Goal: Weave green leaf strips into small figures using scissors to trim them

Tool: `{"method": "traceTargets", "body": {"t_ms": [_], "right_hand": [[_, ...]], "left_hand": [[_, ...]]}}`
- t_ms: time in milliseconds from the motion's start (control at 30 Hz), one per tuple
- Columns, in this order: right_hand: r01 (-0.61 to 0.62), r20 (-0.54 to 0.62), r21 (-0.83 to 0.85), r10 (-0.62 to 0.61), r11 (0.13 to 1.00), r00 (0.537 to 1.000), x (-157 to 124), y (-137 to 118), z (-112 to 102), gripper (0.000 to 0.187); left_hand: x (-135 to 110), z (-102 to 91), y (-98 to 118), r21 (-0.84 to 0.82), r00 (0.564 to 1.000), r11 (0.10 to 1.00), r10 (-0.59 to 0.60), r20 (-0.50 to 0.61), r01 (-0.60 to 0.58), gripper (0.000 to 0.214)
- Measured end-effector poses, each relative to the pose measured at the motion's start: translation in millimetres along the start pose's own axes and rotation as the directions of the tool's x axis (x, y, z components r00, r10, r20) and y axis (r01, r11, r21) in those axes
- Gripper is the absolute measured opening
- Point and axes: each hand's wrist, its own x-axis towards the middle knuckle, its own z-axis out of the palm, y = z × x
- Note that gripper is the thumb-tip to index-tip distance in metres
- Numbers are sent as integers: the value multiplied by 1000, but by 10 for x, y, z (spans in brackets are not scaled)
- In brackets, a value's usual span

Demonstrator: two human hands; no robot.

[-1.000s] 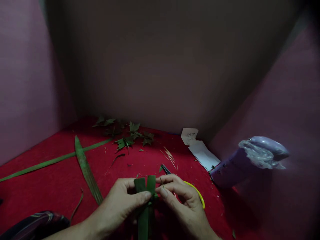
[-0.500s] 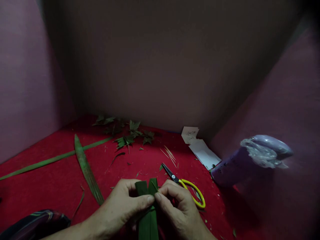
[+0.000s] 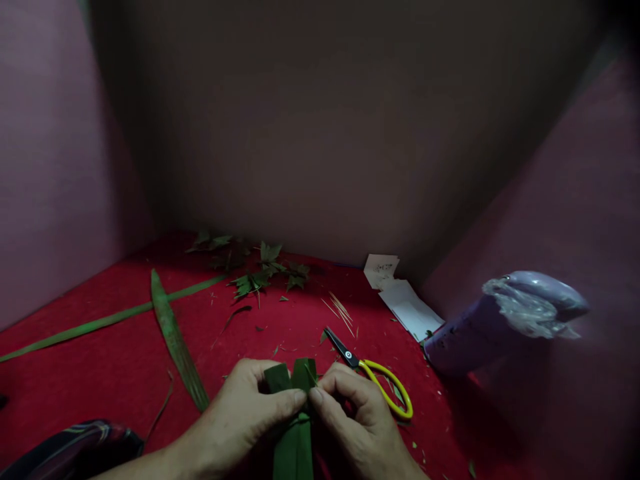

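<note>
My left hand [image 3: 250, 408] is closed on a folded green leaf strip [image 3: 294, 448], its thumb pressed across the front. Two cut ends of the leaf stick up above the thumb, with a gap between them. My right hand [image 3: 361, 417] pinches at the leaf's right edge, thumb against forefinger. A thin green sliver [image 3: 312, 375] rises from that pinch, and a narrow band seems to cross the leaf below the thumbs. The fingers behind the leaf are hidden. Scissors [image 3: 367, 365] with yellow handles lie just beyond my right hand, touching nothing I hold.
On the red cloth [image 3: 115, 373] lie long leaf blades [image 3: 175, 340] at left, lobed leaves [image 3: 260, 277] at the back, and thin wooden sticks [image 3: 341, 308]. White papers [image 3: 411, 308] and a purple container [image 3: 480, 333] topped with clear plastic stand at right. Walls enclose the sides.
The upper ends of the leaf have shifted slightly left, and the left end leans further outward. Both hands keep nearly the same place and grip.
</note>
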Motion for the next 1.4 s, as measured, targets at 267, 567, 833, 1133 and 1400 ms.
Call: {"method": "traceTargets", "body": {"t_ms": [267,567,833,1133,1400], "right_hand": [[36,-19,-36,-36,999,999,-2,5,5,25],[44,-34,-59,-46,997,998,-26,-20,-2,24],[30,-56,-30,-32,999,998,-20,-12,-3,25],[-84,-103,30,87,996,991,-22,-33,-50,16],[-71,-38,-95,67,993,997,-46,-53,-9,27]], "left_hand": [[64,-80,-54,1,1000,1000,16,10,-16,28],[34,-61,-19,-1,999,1000,14,-30,-14,30],[41,-61,35,9,999,1000,5,-35,-5,25],[33,-89,100,133,986,991,50,-157,-29,24],[55,-93,108,184,981,981,93,-170,-62,26]]}}
